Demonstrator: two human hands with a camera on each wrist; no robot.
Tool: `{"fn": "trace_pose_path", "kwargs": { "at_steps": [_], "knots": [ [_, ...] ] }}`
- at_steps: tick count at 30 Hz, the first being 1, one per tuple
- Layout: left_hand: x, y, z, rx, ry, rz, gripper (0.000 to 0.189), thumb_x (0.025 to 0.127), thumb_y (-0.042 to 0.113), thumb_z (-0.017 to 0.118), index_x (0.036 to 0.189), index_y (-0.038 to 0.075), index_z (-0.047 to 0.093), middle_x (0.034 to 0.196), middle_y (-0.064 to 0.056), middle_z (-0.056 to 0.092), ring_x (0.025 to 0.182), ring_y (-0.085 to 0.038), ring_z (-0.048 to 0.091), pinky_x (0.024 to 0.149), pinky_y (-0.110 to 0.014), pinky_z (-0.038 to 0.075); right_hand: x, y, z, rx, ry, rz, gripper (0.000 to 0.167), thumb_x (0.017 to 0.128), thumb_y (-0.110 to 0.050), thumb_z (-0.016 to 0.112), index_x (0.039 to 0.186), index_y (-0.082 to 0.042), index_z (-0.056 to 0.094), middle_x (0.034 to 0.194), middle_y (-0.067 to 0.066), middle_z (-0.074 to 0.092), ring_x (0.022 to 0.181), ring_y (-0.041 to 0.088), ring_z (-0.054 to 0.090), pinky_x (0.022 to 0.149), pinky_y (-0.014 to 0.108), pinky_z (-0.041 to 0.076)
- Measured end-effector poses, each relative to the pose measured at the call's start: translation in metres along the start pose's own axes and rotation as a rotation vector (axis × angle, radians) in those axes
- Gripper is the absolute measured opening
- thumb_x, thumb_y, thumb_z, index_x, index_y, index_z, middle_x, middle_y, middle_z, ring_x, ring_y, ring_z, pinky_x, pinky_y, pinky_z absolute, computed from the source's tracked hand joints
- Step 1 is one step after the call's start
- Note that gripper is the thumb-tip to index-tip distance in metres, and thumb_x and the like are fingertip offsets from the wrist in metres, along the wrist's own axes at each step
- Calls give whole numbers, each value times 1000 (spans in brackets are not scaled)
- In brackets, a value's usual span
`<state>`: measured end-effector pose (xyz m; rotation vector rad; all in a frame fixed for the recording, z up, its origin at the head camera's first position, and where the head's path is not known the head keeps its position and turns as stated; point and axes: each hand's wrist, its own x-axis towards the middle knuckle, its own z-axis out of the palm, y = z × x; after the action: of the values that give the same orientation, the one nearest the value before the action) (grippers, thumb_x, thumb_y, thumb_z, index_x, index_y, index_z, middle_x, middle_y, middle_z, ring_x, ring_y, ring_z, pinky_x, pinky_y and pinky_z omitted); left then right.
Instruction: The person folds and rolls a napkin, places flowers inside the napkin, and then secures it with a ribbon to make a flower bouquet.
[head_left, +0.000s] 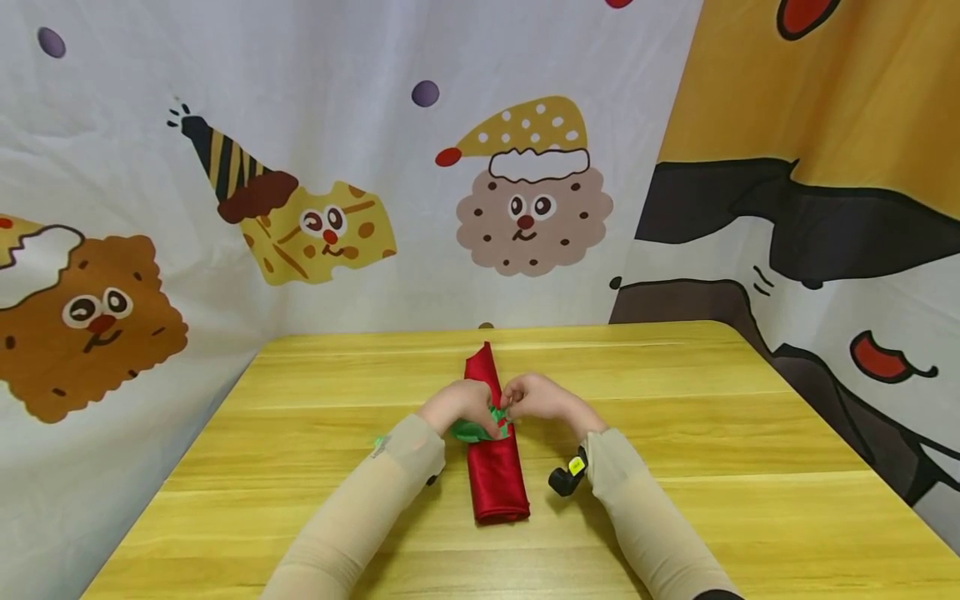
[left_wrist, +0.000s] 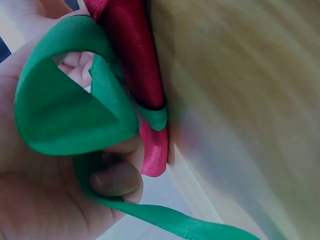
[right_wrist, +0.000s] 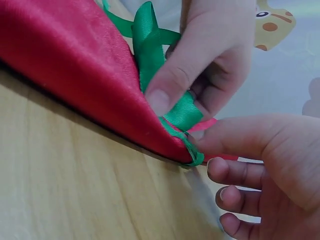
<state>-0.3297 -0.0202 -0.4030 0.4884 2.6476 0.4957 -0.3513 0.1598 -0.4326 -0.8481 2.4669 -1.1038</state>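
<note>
A long rolled red satin cloth (head_left: 498,479) lies lengthwise on the table, with a green ribbon (head_left: 468,432) wrapped around its middle. From the left, my left hand (head_left: 474,402) pinches the ribbon over the roll. A wide ribbon loop (left_wrist: 75,120) stands out beside the left palm, and a loose tail (left_wrist: 185,222) trails past the fingers. On the roll's other side, my right hand (head_left: 538,396) pinches the ribbon close to the cloth's edge. Its other fingers (right_wrist: 240,172) are loosely bent. Part of the ribbon crossing is hidden behind the left thumb.
The wooden table (head_left: 300,467) runs back to a cartoon-printed curtain (head_left: 337,67). Black wrist camera gear (head_left: 566,477) sits under the right cuff. A small green spot (head_left: 378,442) shows next to the left sleeve.
</note>
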Motion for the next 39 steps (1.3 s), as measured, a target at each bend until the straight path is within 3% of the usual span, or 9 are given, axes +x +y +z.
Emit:
{"fn": "trace_pose_path", "kwargs": {
  "at_steps": [7,19,28,39],
  "knots": [
    [1,4,-2,-5,-9,-19,44,73,29,84,61,15,45,50,7,31,47,-10,30,51,-25,34,-1,-2,3,0,-1,21,10,80,0,66,88,-3,71,76,2,66,67,10,53,65,27,46],
    [5,4,0,18,6,-46,45,76,33,81,60,14,43,50,6,29,46,-11,27,50,-26,32,-2,-6,2,-25,10,2,10,84,0,63,87,-4,72,81,0,68,73,11,55,70,28,48],
    [9,5,4,64,27,-63,50,82,32,75,52,16,39,46,6,27,44,-10,26,50,-26,31,-1,-1,-1,-16,3,-21,10,84,-1,62,85,-4,72,81,-1,67,73,11,54,71,28,47],
    [5,9,7,117,64,-93,45,90,30,65,55,16,42,50,4,33,48,-13,36,53,-26,35,0,1,-1,-18,9,-34,8,84,-2,63,85,-4,71,79,-2,66,73,11,53,70,28,45]
  ]
}}
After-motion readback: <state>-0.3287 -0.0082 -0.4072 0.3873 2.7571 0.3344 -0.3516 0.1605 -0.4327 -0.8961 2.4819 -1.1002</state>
